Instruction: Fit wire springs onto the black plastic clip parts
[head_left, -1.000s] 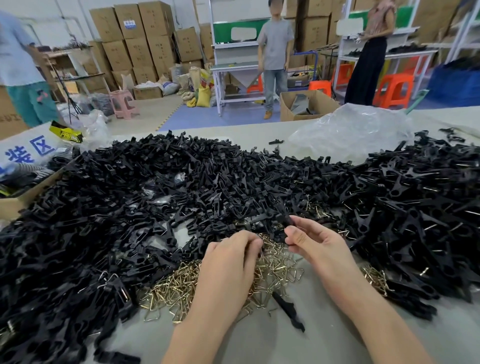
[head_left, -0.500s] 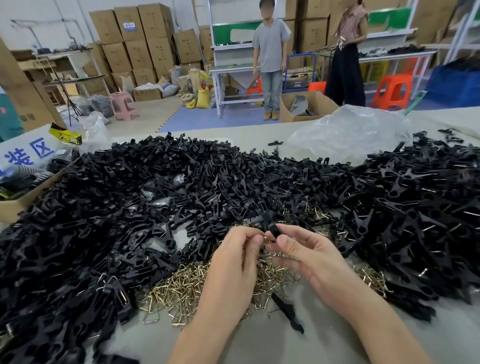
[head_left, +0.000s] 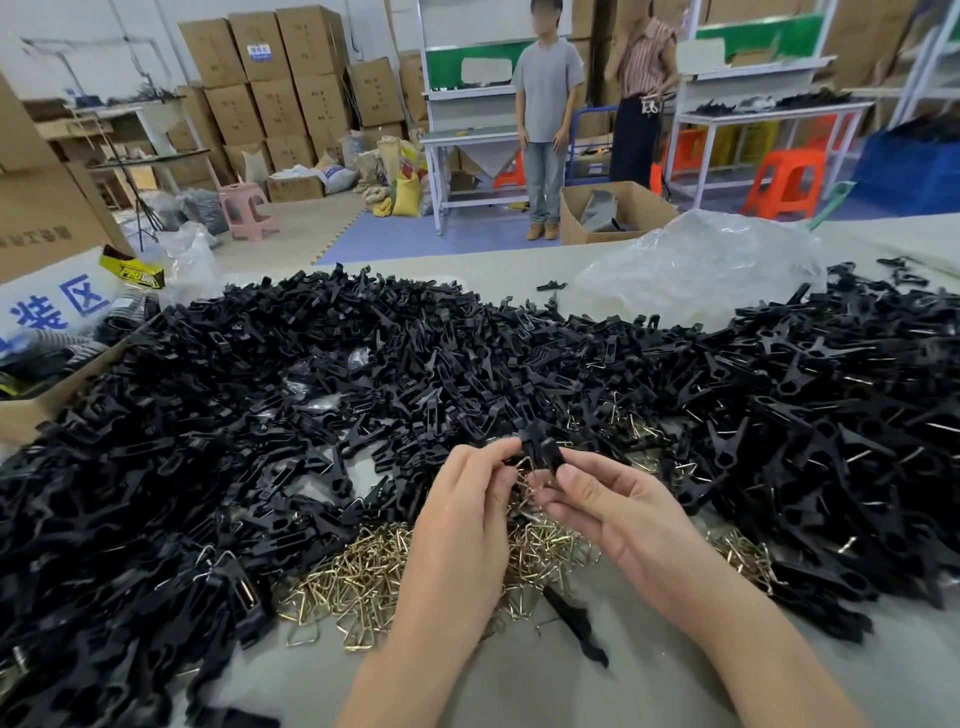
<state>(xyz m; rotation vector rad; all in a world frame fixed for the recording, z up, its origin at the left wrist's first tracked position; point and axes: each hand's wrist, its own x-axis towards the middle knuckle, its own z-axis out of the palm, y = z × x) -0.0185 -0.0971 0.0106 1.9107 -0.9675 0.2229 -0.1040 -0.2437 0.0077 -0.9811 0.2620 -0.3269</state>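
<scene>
Since a second ago the left hand (head_left: 467, 519) has lifted off the spring pile (head_left: 363, 577) and met the right hand (head_left: 623, 509) above it. We also log that the bystander in the striped top (head_left: 644, 93) has stepped closer to the one in grey (head_left: 545, 93). The left grip now pinches a brass wire spring (head_left: 521, 462) against the black clip part (head_left: 540, 449). The right grip holds that part between thumb and fingertips, up over the desk (head_left: 519, 691), at the near edge of the heap of clip parts (head_left: 311, 389).
</scene>
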